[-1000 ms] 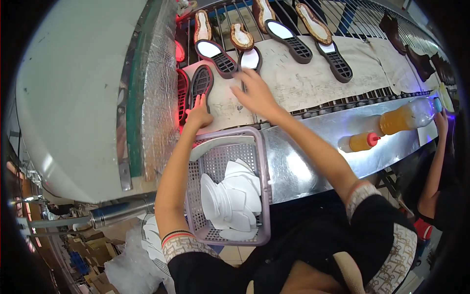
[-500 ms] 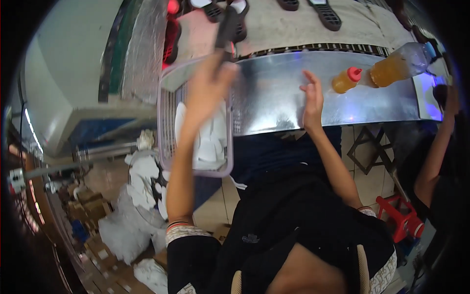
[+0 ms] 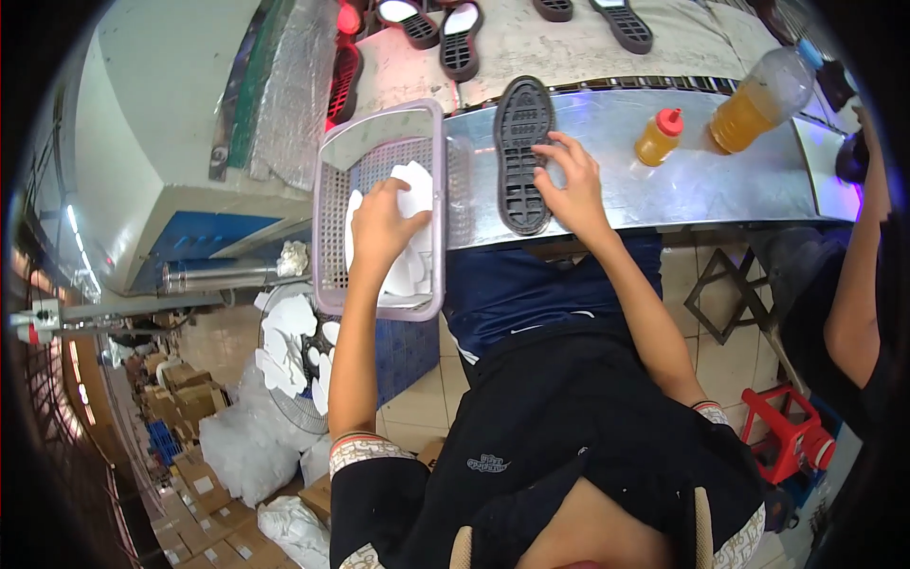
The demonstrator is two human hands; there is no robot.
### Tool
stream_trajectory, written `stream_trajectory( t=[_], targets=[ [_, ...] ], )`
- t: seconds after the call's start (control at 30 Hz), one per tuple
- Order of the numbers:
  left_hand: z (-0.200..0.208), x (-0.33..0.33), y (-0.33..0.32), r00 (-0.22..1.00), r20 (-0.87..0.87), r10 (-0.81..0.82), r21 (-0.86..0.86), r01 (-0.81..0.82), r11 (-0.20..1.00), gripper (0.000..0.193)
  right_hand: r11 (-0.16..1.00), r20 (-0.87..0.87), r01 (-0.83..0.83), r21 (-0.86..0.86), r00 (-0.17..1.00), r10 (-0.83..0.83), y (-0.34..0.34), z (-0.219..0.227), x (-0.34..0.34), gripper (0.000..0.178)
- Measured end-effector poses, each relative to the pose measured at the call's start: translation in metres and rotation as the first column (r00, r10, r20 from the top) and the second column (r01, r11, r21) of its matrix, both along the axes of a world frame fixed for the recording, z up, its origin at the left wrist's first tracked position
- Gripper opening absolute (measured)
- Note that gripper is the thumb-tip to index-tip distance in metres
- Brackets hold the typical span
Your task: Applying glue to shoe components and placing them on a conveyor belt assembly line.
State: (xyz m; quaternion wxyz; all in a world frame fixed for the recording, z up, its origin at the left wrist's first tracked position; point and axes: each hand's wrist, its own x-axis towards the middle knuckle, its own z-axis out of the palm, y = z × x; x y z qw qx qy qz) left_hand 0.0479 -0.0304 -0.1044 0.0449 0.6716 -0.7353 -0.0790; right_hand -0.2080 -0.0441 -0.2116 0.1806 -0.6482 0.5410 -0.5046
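Observation:
A black shoe sole (image 3: 518, 166) lies lengthwise on the metal bench, its ribbed grid side facing up. My right hand (image 3: 572, 187) is at the sole's right edge, fingers apart and bent, with the fingertips over or lightly touching it. To the left, my left hand (image 3: 381, 226) reaches into a pale lilac plastic basket (image 3: 439, 209). Its fingers rest on a pile of white flat cutouts (image 3: 408, 272), thumb spread away from them; no piece is visibly gripped.
Beyond the metal bench (image 3: 616, 199), a pale belt (image 3: 531, 47) carries several soles, some with white inserts. A small red-capped squeeze bottle (image 3: 659, 137) and a larger bottle of amber liquid (image 3: 763, 100) stand to the right. Another person's arm (image 3: 858, 275) is at far right.
The dark sole that my left hand was carrying now lies on the bench. My left hand has come down into the basket, and my right hand has shifted left to the sole.

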Motion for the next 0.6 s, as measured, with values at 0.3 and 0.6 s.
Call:
stream_trajectory(
  t=[0.3, 0.6],
  targets=[
    [0.055, -0.011, -0.03, 0.794, -0.584, -0.171, -0.46, -0.15, 0.875, 0.026, 0.974, 0.181, -0.215, -0.074, 0.957, 0.226, 0.025, 0.007, -0.007, 0.018],
    [-0.038, -0.098, -0.164, 0.858, -0.399, -0.323, -0.101, 0.309, 0.946, 0.028, 0.972, 0.169, -0.223, -0.078, 0.958, 0.234, 0.035, 0.017, -0.003, 0.015]
  ],
)
